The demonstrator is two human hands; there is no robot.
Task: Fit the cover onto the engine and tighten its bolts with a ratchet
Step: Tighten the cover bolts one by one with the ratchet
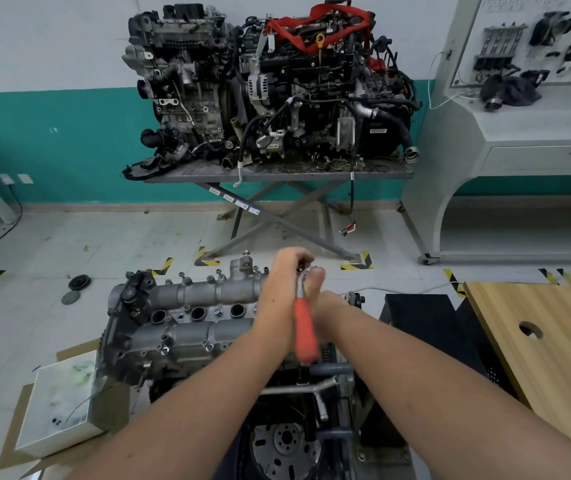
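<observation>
Orange handle first, since it jumps out: the ratchet (303, 327) sits between both forearms, handle pointing back toward the person and its metal head up at the far right end of the cover (187, 306).

Only one view, from the head camera. Both arms reach forward and down, nearly straight, meeting over the engine (159, 344). The left hand (286, 268) is at the ratchet's head, back of the hand facing up and fingers curled down around the head end. The right hand (315, 289) sits just beside it, thumb up against the tool, and seems to wrap the upper handle, though how tight its fingers are I can't tell, as they're hidden behind the handle.

The grey cast cover is already lying on top of the engine, with bolts sticking up along its edges and three round openings in a row down the middle.

Further back, two more engines sit on a scissor-leg surface (277, 174) against a white and teal wall. A wooden surface (554, 341) is at right, and a white box (59, 410) on cardboard at left.
</observation>
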